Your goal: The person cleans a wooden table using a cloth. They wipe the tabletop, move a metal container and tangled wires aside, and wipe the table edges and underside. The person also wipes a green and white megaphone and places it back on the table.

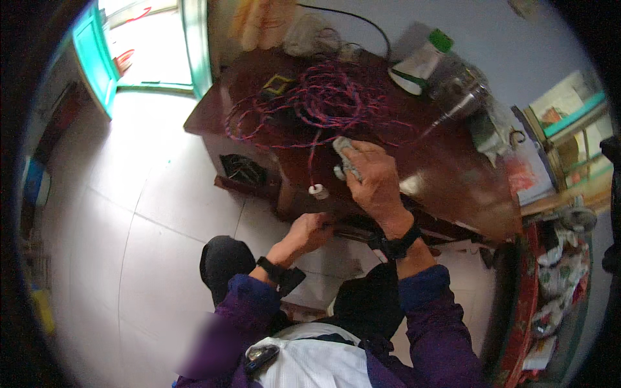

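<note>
My right hand (373,177) is closed on a crumpled grey-white cloth (345,151) above the front part of a dark red-brown wooden table (436,194). My left hand (313,232) is lower, near the table's front edge, with its fingers curled; whether it holds anything is hidden. Between the hands and to the left, a small white cylindrical fitting (318,191) hangs or lies on a red twisted wire (311,162). Behind them a large tangled coil of red and blue twisted wire (332,99) spreads over the tabletop.
A yellow and black square object (276,86) sits beside the coil. At the back are plastic bags (310,39) and a white and green container (422,65); a clear plastic container (458,85) stands right of it. An open drawer or compartment (245,169) holds dark items. Cluttered shelves (558,271) are at right.
</note>
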Tool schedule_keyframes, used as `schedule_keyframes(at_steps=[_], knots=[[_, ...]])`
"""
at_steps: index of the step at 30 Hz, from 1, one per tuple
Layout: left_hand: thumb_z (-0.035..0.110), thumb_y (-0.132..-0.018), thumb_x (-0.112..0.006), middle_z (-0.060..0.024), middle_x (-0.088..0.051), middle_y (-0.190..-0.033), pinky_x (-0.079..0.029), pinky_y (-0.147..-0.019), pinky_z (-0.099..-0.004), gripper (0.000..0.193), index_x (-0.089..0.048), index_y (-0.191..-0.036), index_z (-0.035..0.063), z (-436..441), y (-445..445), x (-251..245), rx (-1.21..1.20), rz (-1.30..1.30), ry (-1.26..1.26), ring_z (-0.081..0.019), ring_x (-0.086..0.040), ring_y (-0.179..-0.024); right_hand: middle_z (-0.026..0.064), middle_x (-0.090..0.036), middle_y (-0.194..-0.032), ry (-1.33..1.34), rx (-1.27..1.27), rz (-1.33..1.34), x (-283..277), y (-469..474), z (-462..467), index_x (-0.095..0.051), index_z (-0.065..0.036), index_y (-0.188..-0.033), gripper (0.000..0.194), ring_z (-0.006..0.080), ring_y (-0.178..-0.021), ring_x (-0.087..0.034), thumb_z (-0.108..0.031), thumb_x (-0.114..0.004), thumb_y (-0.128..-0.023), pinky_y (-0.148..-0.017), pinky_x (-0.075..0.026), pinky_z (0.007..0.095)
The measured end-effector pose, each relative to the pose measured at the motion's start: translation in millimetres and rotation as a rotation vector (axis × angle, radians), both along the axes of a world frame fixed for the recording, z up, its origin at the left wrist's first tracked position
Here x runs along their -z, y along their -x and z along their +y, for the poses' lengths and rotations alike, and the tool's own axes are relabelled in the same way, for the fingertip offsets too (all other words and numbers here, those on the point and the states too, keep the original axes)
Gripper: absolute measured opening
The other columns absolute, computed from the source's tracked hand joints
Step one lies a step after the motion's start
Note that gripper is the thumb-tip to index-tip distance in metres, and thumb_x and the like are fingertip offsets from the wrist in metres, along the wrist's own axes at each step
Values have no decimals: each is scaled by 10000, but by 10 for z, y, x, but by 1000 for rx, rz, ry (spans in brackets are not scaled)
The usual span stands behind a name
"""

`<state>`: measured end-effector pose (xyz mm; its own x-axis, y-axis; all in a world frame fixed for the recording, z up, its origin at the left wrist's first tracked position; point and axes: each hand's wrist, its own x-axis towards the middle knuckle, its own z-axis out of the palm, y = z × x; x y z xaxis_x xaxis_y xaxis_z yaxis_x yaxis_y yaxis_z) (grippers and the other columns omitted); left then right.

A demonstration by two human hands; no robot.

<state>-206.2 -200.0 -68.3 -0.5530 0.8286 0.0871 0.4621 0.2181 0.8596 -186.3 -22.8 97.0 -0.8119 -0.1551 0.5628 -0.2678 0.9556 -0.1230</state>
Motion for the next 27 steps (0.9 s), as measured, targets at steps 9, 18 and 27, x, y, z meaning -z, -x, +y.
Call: schedule_keyframes(at_steps=[9,18,27], knots=[[153,-948,-655,-193,-728,-872,-551,-688,-418,225,-723,-1107,9,-97,-13,-125,-32,-149,-28,-342,-712,-768,123,-664,-1341,70,126,-50,-2,-554,353,-681,-94,-1300,475,354,-1238,-616,-118,-772,-834,-1020,-492,485],[159,-918,-647,-241,-734,-896,-572,-736,-458,260,-741,-1127,35,-42,-80,29,-91,-180,23,-410,-726,-807,149,-673,-1368,316,236,-103,-80,-1259,968,-705,-61,-1303,447,326,-1260,-627,-88,-791,-866,-1070,-494,413],[151,-976,-615,-93,-667,-779,-536,-634,-352,218,-699,-1079,-22,-44,-33,361,-44,-224,146,-186,-643,-687,164,-697,-1320,335,395,-71,-112,-1834,1693,-708,-69,-1296,420,345,-1245,-643,-111,-778,-884,-1064,-509,425]])
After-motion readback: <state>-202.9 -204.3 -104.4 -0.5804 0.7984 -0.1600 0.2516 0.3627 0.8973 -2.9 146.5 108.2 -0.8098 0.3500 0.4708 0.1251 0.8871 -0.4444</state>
